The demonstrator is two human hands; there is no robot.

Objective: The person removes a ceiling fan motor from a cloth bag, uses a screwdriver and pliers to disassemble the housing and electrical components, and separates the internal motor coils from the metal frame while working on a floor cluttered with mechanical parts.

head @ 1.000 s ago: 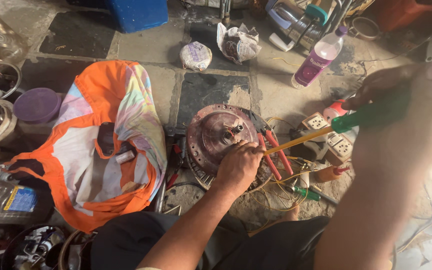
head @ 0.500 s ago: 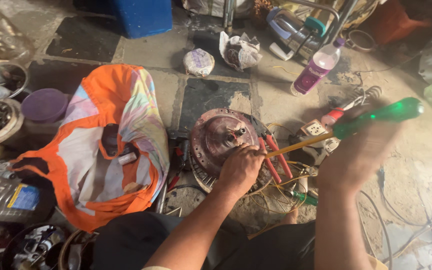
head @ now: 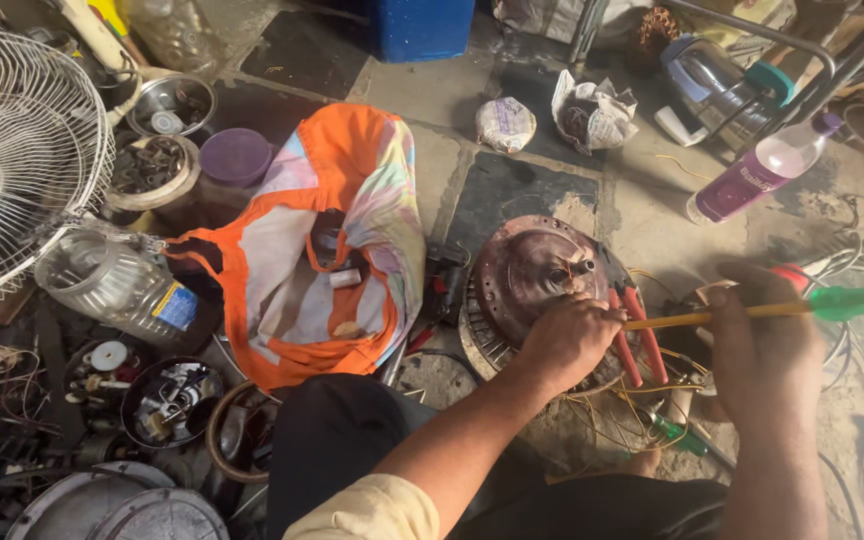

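A round, rusty fan motor [head: 527,275] lies on the stone floor in front of my knees. My left hand [head: 567,340] rests curled on its right rim, fingers closed at the edge. My right hand [head: 767,350] holds a screwdriver [head: 857,298] with a green handle and a yellow shaft. The shaft lies almost level and its tip reaches my left hand's fingers. Red-handled pliers [head: 642,345] lie against the motor just under the shaft. Thin yellow wires [head: 617,415] tangle below the motor.
An orange cloth bag [head: 342,250] lies open to the left. A fan grille [head: 12,160], a plastic jar [head: 112,285] and bowls of small parts [head: 167,400] crowd the far left. A purple-tinted bottle [head: 752,180] and a blue bin [head: 422,25] sit beyond.
My right hand has dropped lower and the screwdriver has swung from a rising slant to nearly level. My left hand stays on the motor's rim. The view has shifted left.
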